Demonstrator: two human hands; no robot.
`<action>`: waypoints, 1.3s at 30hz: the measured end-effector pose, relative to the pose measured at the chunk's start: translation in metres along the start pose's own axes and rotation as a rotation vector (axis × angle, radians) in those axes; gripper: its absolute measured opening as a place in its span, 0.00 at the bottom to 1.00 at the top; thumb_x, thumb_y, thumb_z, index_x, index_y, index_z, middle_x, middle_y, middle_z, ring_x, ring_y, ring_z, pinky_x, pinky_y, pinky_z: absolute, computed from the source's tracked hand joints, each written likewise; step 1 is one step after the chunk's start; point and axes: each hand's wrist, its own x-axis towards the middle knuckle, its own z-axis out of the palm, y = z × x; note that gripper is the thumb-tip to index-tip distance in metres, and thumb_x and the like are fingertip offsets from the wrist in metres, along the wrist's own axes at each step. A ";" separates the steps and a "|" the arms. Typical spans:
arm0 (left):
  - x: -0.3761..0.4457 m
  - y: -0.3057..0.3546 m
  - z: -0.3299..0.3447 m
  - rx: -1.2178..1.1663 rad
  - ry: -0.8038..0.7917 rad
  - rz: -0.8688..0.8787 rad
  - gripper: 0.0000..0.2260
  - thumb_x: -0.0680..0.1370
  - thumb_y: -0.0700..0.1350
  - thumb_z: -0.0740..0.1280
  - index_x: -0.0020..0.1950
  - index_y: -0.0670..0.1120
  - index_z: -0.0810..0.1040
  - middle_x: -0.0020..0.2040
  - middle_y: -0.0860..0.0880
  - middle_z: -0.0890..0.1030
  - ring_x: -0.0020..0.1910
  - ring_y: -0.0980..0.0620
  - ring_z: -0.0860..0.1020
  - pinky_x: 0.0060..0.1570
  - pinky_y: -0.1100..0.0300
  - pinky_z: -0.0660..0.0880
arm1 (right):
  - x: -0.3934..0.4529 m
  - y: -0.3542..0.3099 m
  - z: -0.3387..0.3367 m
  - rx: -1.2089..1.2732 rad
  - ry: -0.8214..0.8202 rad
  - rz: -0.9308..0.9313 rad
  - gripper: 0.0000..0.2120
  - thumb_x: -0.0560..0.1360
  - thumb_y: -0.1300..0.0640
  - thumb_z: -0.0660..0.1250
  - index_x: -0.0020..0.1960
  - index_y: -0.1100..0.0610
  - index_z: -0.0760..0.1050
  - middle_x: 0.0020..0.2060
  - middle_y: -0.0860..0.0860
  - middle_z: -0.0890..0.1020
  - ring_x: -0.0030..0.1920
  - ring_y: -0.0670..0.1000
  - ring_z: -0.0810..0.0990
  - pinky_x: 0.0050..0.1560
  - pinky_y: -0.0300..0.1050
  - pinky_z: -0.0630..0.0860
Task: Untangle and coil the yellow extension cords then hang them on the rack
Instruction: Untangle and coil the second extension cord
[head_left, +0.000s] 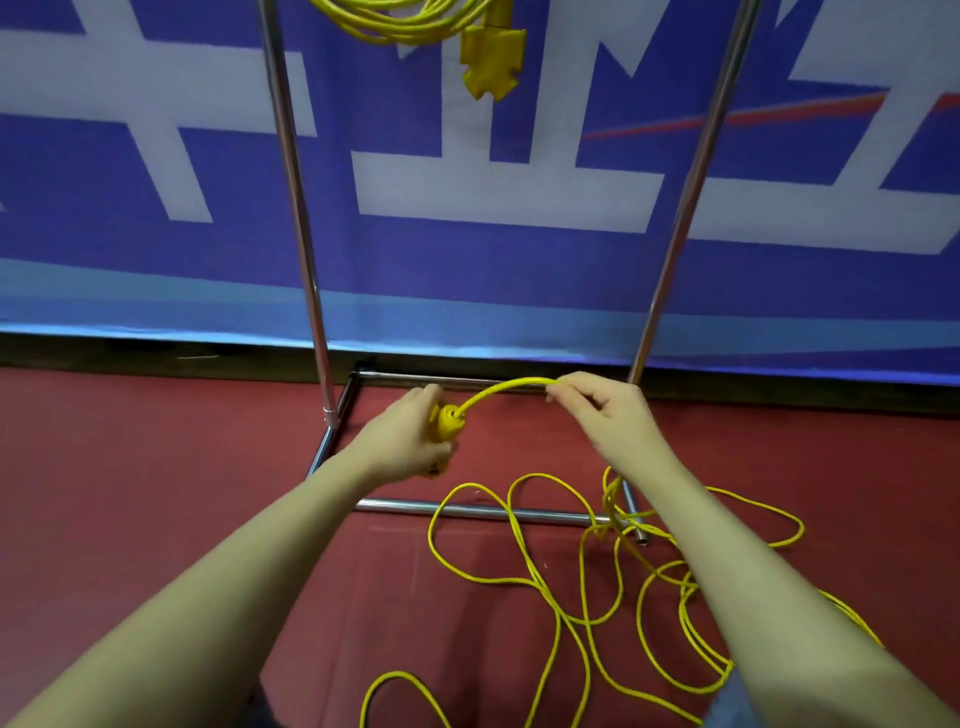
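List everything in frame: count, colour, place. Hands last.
Hung cord: 1 coil, yellow, top centre, hanging between the rack's uprights, cut off by the frame edge.
Socket block: 1, yellow, dangling below that coil.
Loose cord: yellow, tangled loops on the floor lower right, draped over the rack's base; count of cords unclear.
Plug: 1, yellow, in the left hand.
Rack: 1, chrome, two uprights and a floor base, centre.
Banner: 1, blue and white, behind the rack.
Floor: red.
Left hand: grips the plug.
Right hand: pinches the cord just past the plug.
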 end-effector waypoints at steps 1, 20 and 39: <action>0.002 -0.003 0.003 0.005 -0.015 -0.001 0.12 0.71 0.43 0.71 0.50 0.43 0.71 0.48 0.45 0.75 0.47 0.44 0.77 0.48 0.46 0.75 | 0.004 -0.003 0.005 0.003 -0.002 -0.015 0.09 0.75 0.51 0.65 0.40 0.52 0.80 0.37 0.46 0.83 0.43 0.49 0.80 0.49 0.45 0.73; 0.028 0.030 -0.009 -0.778 0.109 0.027 0.14 0.78 0.46 0.66 0.39 0.36 0.74 0.26 0.52 0.63 0.25 0.56 0.59 0.25 0.65 0.57 | 0.009 0.069 0.002 -0.102 -0.304 0.217 0.14 0.79 0.52 0.63 0.34 0.50 0.75 0.28 0.45 0.73 0.32 0.44 0.70 0.39 0.48 0.69; 0.003 0.039 -0.027 -0.663 0.026 0.126 0.10 0.81 0.44 0.63 0.41 0.45 0.78 0.28 0.56 0.69 0.29 0.58 0.65 0.31 0.65 0.63 | 0.000 0.018 0.004 -0.097 -0.260 0.196 0.10 0.75 0.55 0.68 0.35 0.50 0.77 0.30 0.53 0.76 0.34 0.46 0.72 0.41 0.48 0.70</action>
